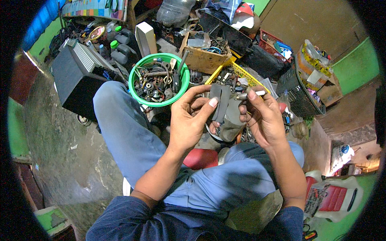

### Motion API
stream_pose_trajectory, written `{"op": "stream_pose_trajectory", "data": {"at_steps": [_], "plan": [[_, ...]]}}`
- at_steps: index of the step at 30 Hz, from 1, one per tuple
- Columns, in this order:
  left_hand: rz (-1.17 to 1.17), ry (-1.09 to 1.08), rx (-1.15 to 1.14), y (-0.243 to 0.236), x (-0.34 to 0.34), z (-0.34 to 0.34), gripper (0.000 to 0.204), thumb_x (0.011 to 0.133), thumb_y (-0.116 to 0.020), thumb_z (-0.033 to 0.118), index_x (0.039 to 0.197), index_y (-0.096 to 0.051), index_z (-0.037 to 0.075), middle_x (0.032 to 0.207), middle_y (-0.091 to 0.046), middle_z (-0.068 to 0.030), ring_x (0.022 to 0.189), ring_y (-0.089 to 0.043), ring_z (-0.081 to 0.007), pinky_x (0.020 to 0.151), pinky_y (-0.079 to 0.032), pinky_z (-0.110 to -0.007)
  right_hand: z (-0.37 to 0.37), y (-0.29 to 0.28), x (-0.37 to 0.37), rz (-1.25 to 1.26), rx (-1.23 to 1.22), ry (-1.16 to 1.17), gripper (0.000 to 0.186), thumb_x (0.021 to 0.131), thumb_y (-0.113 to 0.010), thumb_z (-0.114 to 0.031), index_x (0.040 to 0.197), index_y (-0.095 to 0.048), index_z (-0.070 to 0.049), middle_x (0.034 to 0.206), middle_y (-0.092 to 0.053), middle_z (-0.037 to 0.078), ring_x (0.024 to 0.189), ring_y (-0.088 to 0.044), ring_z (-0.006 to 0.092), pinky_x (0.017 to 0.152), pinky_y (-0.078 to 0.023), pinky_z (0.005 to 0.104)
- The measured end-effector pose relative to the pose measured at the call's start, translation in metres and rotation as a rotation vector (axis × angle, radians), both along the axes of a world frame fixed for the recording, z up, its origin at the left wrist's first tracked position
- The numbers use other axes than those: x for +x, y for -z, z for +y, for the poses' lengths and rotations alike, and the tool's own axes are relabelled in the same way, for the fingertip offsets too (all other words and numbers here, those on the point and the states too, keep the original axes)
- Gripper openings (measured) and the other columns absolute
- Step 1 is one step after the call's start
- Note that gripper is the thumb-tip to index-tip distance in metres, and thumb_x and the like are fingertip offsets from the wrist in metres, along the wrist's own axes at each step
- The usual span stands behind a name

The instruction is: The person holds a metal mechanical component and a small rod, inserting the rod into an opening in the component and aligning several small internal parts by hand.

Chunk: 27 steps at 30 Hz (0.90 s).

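My left hand [193,114] pinches a folded dark grey sheet [219,102] that looks like sandpaper, between thumb and fingers. Close to its right, my right hand [263,116] grips a spark plug [249,95] between thumb and fingertips. Its white end points right and its metal end points left toward the sheet; a small gap seems to separate the two. Both hands are raised above my lap. Below them are a grey shoe [233,120] and a red seat-like surface [200,159].
A green basin [132,82] full of metal parts stands ahead left, beside a black box [74,82]. Ahead are a cardboard box [207,60] of wires and a yellow crate [251,75] with small parts. A dark basket [299,90] stands right.
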<state>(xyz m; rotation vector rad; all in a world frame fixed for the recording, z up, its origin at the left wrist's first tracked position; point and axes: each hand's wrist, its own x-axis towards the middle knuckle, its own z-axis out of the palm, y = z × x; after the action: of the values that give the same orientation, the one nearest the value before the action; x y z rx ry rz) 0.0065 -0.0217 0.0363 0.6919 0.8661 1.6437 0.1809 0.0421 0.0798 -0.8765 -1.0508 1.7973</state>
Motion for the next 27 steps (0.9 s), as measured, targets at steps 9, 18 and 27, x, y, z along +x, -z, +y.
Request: {"op": "stream_pose_trajectory", "data": {"at_steps": [9, 18, 27], "plan": [[0.042, -0.049, 0.076, 0.005, 0.007, 0.002, 0.027, 0.095, -0.061, 0.008, 0.116, -0.045, 0.0, 0.092, -0.069, -0.0131, 0.069, -0.065, -0.0112, 0.054, -0.056, -0.023, -0.001, 0.001, 0.001, 0.115, -0.196, -0.121, 0.019, 0.094, -0.066, -0.02, 0.106, -0.059, -0.007, 0.094, -0.068, 0.009, 0.08, -0.069, 0.0191, 0.069, -0.059, 0.0299], [0.405, -0.215, 0.162, 0.009, 0.005, 0.004, 0.011, 0.094, -0.057, -0.001, 0.099, -0.067, -0.002, 0.091, -0.065, -0.0053, 0.072, -0.061, -0.0078, 0.057, -0.052, -0.02, -0.004, 0.003, -0.003, 0.082, -0.174, -0.091, 0.016, 0.094, -0.066, -0.023, 0.099, -0.06, -0.009, 0.092, -0.068, 0.006, 0.079, -0.068, 0.0173, 0.066, -0.058, 0.031], [0.391, -0.05, 0.047, 0.02, 0.009, 0.015, 0.025, 0.086, -0.074, 0.012, 0.107, -0.072, -0.002, 0.094, -0.072, -0.009, 0.085, -0.065, -0.0109, 0.077, -0.052, -0.026, -0.011, 0.028, -0.017, -0.279, -0.078, 0.053, 0.021, 0.09, -0.073, -0.027, 0.091, -0.064, -0.009, 0.083, -0.067, 0.002, 0.073, -0.062, 0.0102, 0.057, -0.05, 0.0259]]}}
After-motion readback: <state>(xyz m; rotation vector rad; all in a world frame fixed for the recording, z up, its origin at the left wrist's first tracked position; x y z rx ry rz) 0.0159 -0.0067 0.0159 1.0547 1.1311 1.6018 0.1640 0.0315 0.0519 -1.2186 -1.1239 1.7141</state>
